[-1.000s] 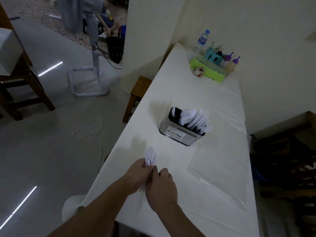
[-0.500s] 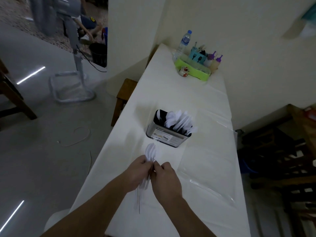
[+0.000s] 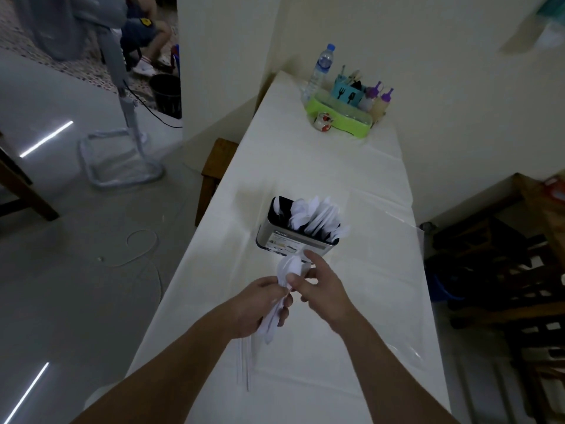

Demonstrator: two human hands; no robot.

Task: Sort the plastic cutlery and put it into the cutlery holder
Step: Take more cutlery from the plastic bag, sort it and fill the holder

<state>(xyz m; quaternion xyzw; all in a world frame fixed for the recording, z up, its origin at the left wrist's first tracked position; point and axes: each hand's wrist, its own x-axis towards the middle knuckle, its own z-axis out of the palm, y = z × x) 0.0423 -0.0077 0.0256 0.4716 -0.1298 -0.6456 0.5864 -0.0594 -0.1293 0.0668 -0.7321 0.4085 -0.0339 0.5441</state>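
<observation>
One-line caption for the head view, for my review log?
Left hand grips a bundle of white plastic spoons while the right hand pinches its top, just before the metal cutlery holder.

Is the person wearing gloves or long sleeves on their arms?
No. The left hand and the right hand are both bare, with no gloves. No rings, watch or bracelets show. Both forearms are bare too, with no sleeve in the picture right down to its bottom edge.
</observation>
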